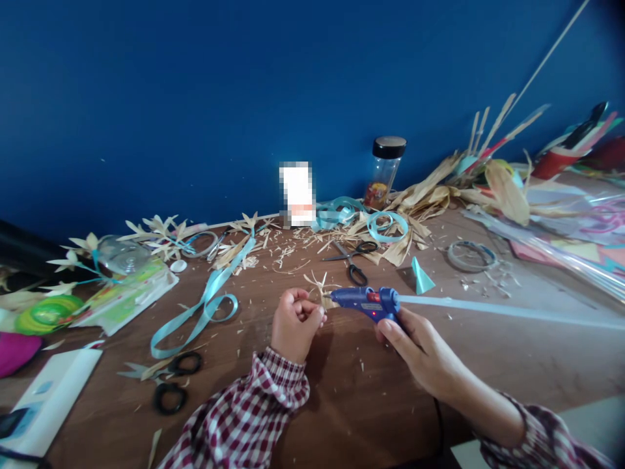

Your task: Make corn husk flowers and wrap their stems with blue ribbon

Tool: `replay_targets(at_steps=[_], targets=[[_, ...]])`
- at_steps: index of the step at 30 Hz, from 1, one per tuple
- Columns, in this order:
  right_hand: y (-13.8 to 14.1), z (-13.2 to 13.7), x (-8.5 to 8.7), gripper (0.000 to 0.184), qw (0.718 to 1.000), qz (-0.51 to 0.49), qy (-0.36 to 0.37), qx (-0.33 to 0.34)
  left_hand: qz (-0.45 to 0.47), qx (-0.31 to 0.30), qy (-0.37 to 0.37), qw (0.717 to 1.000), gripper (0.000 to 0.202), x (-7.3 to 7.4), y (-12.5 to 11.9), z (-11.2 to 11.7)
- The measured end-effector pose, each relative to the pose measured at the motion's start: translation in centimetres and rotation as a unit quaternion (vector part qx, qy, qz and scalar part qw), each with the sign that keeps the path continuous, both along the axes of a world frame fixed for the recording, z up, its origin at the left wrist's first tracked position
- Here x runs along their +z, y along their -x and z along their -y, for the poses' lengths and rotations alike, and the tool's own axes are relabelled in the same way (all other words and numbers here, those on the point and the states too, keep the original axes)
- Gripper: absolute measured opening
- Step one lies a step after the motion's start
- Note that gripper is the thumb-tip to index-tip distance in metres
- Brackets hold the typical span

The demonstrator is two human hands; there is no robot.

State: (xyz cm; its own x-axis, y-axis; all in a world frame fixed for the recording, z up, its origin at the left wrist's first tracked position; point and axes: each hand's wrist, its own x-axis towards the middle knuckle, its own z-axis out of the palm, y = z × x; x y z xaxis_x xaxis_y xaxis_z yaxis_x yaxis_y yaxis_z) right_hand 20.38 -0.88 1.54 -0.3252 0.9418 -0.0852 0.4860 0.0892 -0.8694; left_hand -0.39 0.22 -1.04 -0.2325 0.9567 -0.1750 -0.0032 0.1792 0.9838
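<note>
My right hand (415,345) is wrapped round the handle of a blue glue gun (359,299), whose small red light is lit. A long pale glue stick (469,307) sticks out of its back end. Between the thumb and fingers of my left hand (297,322) is a small dried corn husk flower (323,293) with thin strips splayed at its top. The gun's nozzle is at the flower, and I cannot tell whether it touches. Black-handled scissors (355,260) lie just beyond the gun.
A second pair of scissors (168,378) and a light-blue ribbon (209,296) lie at left. Behind stand a jar (385,172) and a blurred bright screen (299,193) before a blue wall. Corn husks (430,189), husk scraps, a tape ring (471,255) and a power strip (58,391) surround the workspace.
</note>
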Motion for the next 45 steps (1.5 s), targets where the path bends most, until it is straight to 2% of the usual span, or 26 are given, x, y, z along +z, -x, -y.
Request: replay_targets(at_steps=[13, 18, 21, 24, 27, 30, 32, 33, 37, 41, 45], targets=[[-0.1, 0.2, -0.1, 0.035, 1.0, -0.006, 0.013, -0.001, 0.014, 0.004, 0.007, 1.0, 0.037, 0.1, -0.1, 0.0], [-0.9, 0.3, 0.3, 0.035, 1.0, 0.002, 0.002, 0.022, 0.053, 0.065, 0.011, 0.996, 0.041, 0.2, -0.2, -0.1], [-2.7, 0.1, 0.5, 0.037, 0.999, 0.013, -0.028, -0.022, 0.049, 0.095, 0.018, 0.994, 0.044, 0.2, -0.2, -0.2], [-5.6, -0.5, 0.9, 0.038, 0.99, 0.049, -0.071, -0.107, 0.032, 0.092, 0.012, 0.995, 0.045, 0.1, -0.1, -0.3], [-9.4, -1.6, 1.1, 0.039, 0.963, 0.131, -0.133, -0.197, 0.031, 0.084, 0.006, 0.996, 0.046, 0.1, -0.2, -0.2], [-13.0, -3.0, 0.8, 0.036, 0.901, 0.288, -0.197, -0.256, 0.035, 0.079, 0.007, 0.996, 0.047, 0.2, -0.3, -0.1], [-14.7, -3.9, 0.3, 0.035, 0.848, 0.395, -0.235, -0.264, 0.032, 0.075, 0.004, 0.997, 0.046, 0.2, -0.3, -0.1], [-15.2, -4.2, 0.1, 0.035, 0.83, 0.427, -0.24, -0.265, 0.03, 0.073, 0.003, 0.997, 0.045, 0.2, -0.3, 0.0], [-15.7, -4.7, -0.8, 0.038, 0.782, 0.524, -0.243, -0.236, 0.036, 0.066, -0.003, 0.997, 0.045, 0.2, -0.2, 0.0], [-15.5, -4.8, -1.2, 0.037, 0.771, 0.553, -0.25, -0.196, 0.041, 0.067, -0.007, 0.997, 0.045, 0.2, -0.3, 0.1], [-15.0, -4.5, 0.0, 0.042, 0.788, 0.522, -0.261, -0.196, 0.054, 0.067, -0.013, 0.996, 0.044, 0.4, -0.4, 0.2]])
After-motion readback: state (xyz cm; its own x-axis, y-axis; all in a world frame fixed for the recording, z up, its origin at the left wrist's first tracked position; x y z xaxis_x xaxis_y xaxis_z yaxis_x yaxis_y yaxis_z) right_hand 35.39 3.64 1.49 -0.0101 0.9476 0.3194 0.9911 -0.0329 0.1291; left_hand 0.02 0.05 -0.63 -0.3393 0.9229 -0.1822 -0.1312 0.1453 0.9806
